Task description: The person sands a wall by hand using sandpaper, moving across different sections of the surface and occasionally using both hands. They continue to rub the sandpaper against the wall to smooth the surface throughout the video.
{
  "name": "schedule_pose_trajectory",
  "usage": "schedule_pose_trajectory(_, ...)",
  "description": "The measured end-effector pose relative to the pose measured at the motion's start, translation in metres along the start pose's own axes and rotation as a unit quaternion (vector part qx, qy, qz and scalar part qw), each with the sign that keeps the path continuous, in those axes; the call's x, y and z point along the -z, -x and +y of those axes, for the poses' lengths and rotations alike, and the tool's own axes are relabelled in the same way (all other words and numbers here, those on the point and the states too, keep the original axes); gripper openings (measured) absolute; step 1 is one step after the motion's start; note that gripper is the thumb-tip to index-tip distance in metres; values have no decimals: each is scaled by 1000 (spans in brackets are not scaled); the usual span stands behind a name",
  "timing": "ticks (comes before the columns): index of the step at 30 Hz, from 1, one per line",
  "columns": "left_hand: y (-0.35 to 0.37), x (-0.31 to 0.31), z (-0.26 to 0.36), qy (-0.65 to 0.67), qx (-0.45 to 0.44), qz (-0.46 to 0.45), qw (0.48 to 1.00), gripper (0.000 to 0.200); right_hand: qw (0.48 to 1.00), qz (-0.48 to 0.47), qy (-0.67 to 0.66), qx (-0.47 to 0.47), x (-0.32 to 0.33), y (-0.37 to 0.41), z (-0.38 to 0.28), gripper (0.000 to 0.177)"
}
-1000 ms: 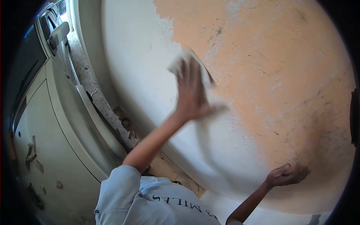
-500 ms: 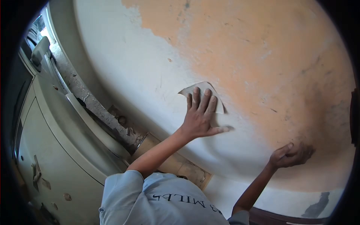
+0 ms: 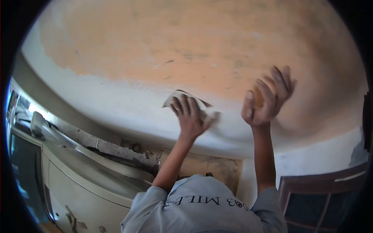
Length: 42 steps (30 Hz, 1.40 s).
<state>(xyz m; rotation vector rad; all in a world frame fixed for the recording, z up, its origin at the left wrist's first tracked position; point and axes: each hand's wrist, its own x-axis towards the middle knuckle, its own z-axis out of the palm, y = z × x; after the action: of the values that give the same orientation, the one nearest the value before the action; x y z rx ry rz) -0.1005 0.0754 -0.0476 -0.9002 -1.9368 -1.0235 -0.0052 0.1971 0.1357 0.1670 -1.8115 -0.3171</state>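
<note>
My left hand (image 3: 191, 118) presses a sheet of sandpaper (image 3: 169, 101) against the wall, fingers stretched over it and the thumb held out to the right, blurred. One dark edge of the sheet lifts beyond my fingertips. Under it the wall (image 3: 128, 99) is whitish, close to the border of a large peach-coloured patch (image 3: 116, 50) with dark scuffs. My right hand (image 3: 268, 97) is raised in front of the wall to the right, fingers apart and bent a little, somewhat blurred. Nothing shows in it.
A cream-coloured metal cabinet or vehicle-like body (image 3: 89, 171) with a rounded edge stands close at lower left. Behind it runs a rough ledge (image 3: 93, 140) with debris. A tan board (image 3: 219, 167) lies below the wall. At lower right is a dark-framed window (image 3: 311, 198).
The view has turned, so wall and surroundings appear rotated. My right hand has risen and its fingers have spread. My left hand stays on the sandpaper, slightly further left in view.
</note>
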Motion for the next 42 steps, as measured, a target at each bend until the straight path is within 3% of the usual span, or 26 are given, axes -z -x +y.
schedule_pose_trajectory(2, -2, 14, -26, -22, 12, -36, 999, 98, 999, 12, -40, -11, 9, 15, 11, 26)
schedule_pose_trajectory(4, -35, 31, -56, 15, 123, 104, 987, 95, 999, 29, -14, -40, 36, 35, 39, 22)
schedule_pose_trajectory(6, -60, 46, -60, 34, 186, 149, 971, 92, 994, 60, 16, -88, 62, 62, 70, 24)
schedule_pose_trajectory(9, -49, 18, -14, -3, 144, 146, 979, 92, 966, 112, 58, -227, 97, 116, 110, 32)
schedule_pose_trajectory(10, -39, 5, 19, 7, 99, 108, 989, 96, 951, 143, 57, -267, 100, 130, 118, 34)
schedule_pose_trajectory(13, 15, -39, 89, 3, 8, -26, 1000, 96, 943, 112, 129, -286, 109, 158, 127, 38)
schedule_pose_trajectory(16, 15, -32, 55, -42, -29, -37, 998, 97, 955, 92, 111, -261, 117, 171, 135, 40)
schedule_pose_trajectory(18, -11, -17, 27, -15, 108, 65, 992, 93, 957, 82, 111, -255, 129, 190, 150, 41)
schedule_pose_trajectory(21, -40, -15, 58, -26, 128, 126, 983, 92, 957, 78, 129, -247, 139, 205, 168, 42)
schedule_pose_trajectory(22, -29, -26, 80, -38, 137, 91, 986, 100, 958, 79, 142, -238, 137, 205, 168, 42)
schedule_pose_trajectory(24, 14, -67, 133, 11, 54, 16, 998, 113, 958, 84, 148, -231, 137, 208, 170, 42)
schedule_pose_trajectory(25, 36, -88, 164, 14, -18, -24, 999, 109, 959, 87, 138, -231, 137, 211, 171, 41)
schedule_pose_trajectory(26, 42, -91, 195, -54, -68, -92, 992, 105, 960, 92, 128, -231, 137, 213, 172, 41)
schedule_pose_trajectory(28, 45, -92, 188, -121, -114, -89, 982, 102, 963, 83, 120, -226, 141, 218, 173, 40)
schedule_pose_trajectory(30, 35, -73, 142, -80, -43, -75, 993, 91, 966, 79, 113, -217, 143, 222, 177, 39)
schedule_pose_trajectory(32, -15, -44, 121, -4, 150, 96, 984, 78, 969, 76, 104, -210, 144, 226, 179, 39)
schedule_pose_trajectory(35, -23, -55, 132, -73, 107, 140, 982, 70, 972, 80, 103, -194, 145, 228, 180, 39)
schedule_pose_trajectory(36, -11, -68, 163, -48, 106, 110, 987, 77, 973, 82, 106, -191, 144, 228, 181, 40)
schedule_pose_trajectory(37, 12, -91, 182, -30, 29, 80, 996, 88, 972, 94, 100, -193, 142, 228, 181, 39)
schedule_pose_trajectory(38, 39, -109, 212, 51, 14, -10, 999, 102, 973, 83, 99, -190, 144, 229, 181, 38)
schedule_pose_trajectory(39, 68, -122, 243, 51, -43, -136, 988, 106, 975, 70, 97, -186, 147, 229, 180, 38)
schedule_pose_trajectory(40, 61, -127, 271, -54, -167, -124, 977, 106, 977, 61, 95, -181, 147, 229, 181, 39)
schedule_pose_trajectory(41, 63, -129, 265, -94, -193, -125, 969, 100, 978, 60, 91, -176, 149, 230, 181, 39)
schedule_pose_trajectory(42, 65, -131, 248, -99, -164, -118, 974, 99, 979, 60, 88, -171, 149, 232, 182, 39)
